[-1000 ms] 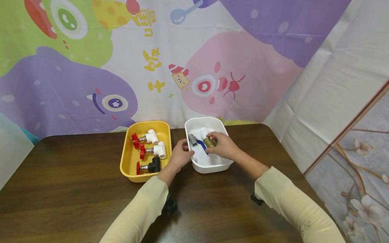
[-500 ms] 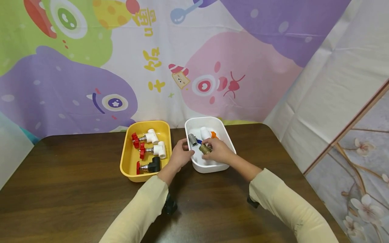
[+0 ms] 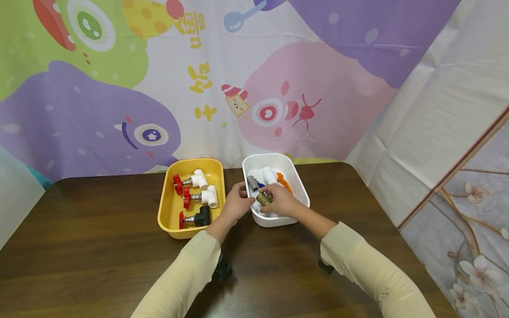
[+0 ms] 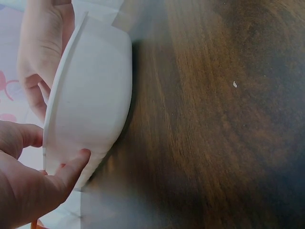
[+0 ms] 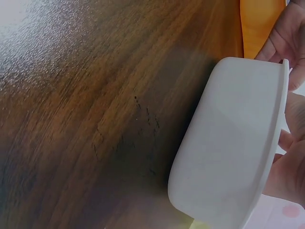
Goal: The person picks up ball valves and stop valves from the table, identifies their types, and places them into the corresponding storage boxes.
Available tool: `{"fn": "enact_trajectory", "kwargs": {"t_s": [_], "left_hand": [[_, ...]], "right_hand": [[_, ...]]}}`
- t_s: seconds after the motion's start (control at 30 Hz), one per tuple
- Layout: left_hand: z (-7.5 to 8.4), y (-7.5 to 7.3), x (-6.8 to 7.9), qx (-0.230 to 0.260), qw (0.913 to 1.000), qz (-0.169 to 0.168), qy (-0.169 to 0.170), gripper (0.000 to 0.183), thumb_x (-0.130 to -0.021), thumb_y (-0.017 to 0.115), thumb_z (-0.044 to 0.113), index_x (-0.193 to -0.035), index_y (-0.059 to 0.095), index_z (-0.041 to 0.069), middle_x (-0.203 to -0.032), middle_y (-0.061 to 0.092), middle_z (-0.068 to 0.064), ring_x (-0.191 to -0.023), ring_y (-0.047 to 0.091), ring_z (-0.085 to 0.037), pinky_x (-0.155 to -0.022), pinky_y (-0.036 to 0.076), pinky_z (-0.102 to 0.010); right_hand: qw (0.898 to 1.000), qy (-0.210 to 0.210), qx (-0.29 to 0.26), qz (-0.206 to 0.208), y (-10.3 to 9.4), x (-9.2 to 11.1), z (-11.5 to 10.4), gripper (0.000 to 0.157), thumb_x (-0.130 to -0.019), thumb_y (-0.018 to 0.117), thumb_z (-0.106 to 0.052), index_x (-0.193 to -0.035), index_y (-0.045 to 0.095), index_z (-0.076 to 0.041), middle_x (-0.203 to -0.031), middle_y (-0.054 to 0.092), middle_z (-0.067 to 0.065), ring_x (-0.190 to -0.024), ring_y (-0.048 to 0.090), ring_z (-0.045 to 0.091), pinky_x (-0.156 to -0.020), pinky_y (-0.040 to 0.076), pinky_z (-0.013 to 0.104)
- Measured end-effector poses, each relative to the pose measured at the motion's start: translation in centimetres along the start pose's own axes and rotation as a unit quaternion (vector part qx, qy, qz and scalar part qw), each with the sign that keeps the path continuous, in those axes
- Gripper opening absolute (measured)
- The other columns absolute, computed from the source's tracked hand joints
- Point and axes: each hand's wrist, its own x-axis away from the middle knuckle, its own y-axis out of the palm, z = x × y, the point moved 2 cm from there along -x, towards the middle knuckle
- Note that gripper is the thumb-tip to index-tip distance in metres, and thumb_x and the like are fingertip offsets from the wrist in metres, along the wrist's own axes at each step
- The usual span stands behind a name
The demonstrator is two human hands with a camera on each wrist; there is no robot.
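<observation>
My right hand (image 3: 281, 201) pinches a brass pipe fitting (image 3: 263, 198) between thumb and fingers, over the white tub (image 3: 302, 198). My left hand (image 3: 235, 202) grips the tub's left side. In the left wrist view, one digit of that left hand (image 4: 33, 183) is at the rim and another lies on the outer wall. Inside the tub are a silver metal valve (image 3: 252, 183) and a white plastic valve (image 3: 269, 175) with an orange handle (image 3: 284, 182). A blue lever (image 3: 261, 186) shows partly behind the right fingers. In the right wrist view, the tub wall hides the fitting.
Left of the tub stands a yellow tub (image 3: 162, 207). It holds two white valves (image 3: 210, 196) and a black valve (image 3: 203, 215), all with red knobs. Both tubs stand on a dark wooden table (image 3: 99, 247) against a cartoon-printed cloth (image 3: 214, 145).
My right hand has moved left and slightly down with the brass fitting, uncovering the orange handle and covering more of the blue lever. My left hand has stayed at the tub.
</observation>
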Motion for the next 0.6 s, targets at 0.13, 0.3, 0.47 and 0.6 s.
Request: {"fn": "enact_trajectory", "kwargs": {"t_s": [0.13, 0.3, 0.47, 0.6], "left_hand": [[0.1, -0.1, 0.1, 0.001, 1.0, -0.001, 0.0, 0.059, -0.085, 0.059, 0.001, -0.139, 0.036, 0.0, -0.12, 0.053, -0.026, -0.088, 0.059, -0.026, -0.071, 0.057, -0.033], [0.2, -0.1, 0.1, 0.002, 1.0, -0.004, 0.003, 0.059, -0.085, 0.058, 0.001, -0.139, 0.035, 0.0, -0.121, 0.053, -0.026, -0.09, 0.059, -0.026, -0.072, 0.057, -0.033], [0.1, -0.1, 0.1, -0.005, 1.0, -0.004, 0.001, 0.06, -0.084, 0.059, 0.003, -0.139, 0.035, 0.0, -0.121, 0.053, -0.026, -0.093, 0.059, -0.028, -0.07, 0.056, -0.03], [0.0, -0.2, 0.0, -0.01, 0.9999, -0.004, -0.002, 0.06, -0.085, 0.059, 0.004, -0.139, 0.035, 0.0, -0.122, 0.053, -0.025, -0.095, 0.059, -0.029, -0.071, 0.056, -0.03]], "right_hand": [[1.0, -0.002, 0.007, 0.001, 0.2, -0.1, -0.1, 0.053, -0.067, 0.081, -0.018, -0.115, 0.062, -0.003, -0.103, 0.063, 0.015, -0.095, 0.056, 0.025, -0.086, 0.048, 0.037], [1.0, 0.012, 0.012, -0.006, 0.5, -0.3, -0.2, 0.053, -0.068, 0.08, -0.021, -0.115, 0.062, -0.006, -0.1, 0.063, 0.012, -0.092, 0.057, 0.023, -0.079, 0.049, 0.033], [1.0, 0.002, 0.004, -0.01, 1.1, -0.7, 0.1, 0.05, -0.069, 0.077, -0.021, -0.114, 0.062, -0.005, -0.094, 0.063, 0.011, -0.087, 0.056, 0.021, -0.073, 0.048, 0.031], [1.0, -0.021, 0.008, -0.003, 1.8, -1.3, 0.9, 0.048, -0.07, 0.076, -0.025, -0.112, 0.063, -0.008, -0.09, 0.063, 0.008, -0.082, 0.055, 0.019, -0.07, 0.047, 0.029]]}}
